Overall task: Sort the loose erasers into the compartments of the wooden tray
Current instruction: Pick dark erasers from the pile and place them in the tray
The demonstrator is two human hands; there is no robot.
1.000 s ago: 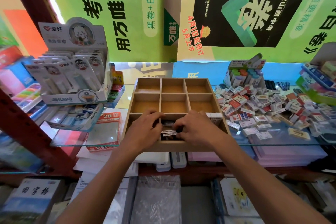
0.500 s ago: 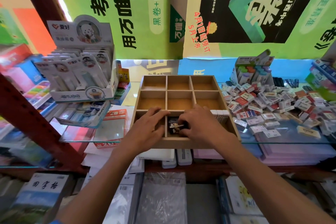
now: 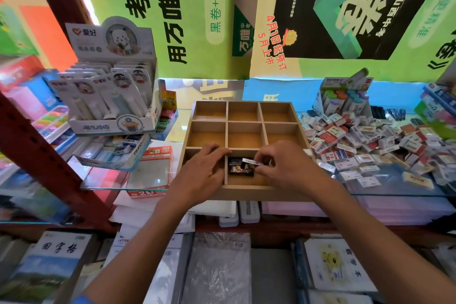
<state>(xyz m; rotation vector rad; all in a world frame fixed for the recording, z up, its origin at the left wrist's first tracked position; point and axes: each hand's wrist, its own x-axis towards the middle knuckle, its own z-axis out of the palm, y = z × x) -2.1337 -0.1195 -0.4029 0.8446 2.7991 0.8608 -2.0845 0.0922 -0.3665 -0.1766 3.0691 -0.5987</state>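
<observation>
Wooden tray (image 3: pixel 243 194) on glass shelf (image 3: pixel 394 184), posters (image 3: pixel 345 7) behind

Left hand (image 3: pixel 199 170) has left the erasers (image 3: pixel 241 168); right hand (image 3: pixel 283 165) now pinches one.

One wooden tray (image 3: pixel 244 194) — nine compartments.

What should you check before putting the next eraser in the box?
1. Right hand pinches an eraser: ok.
2. Eraser is over the near middle compartment of the wooden tray: ok.
3. Room left there beside the dark erasers: ok.
4. Left hand rests on the tray: ok.
5. Eraser matches the dark ones: cannot tell.
6. Loose pile all sorted: not ok.
</observation>
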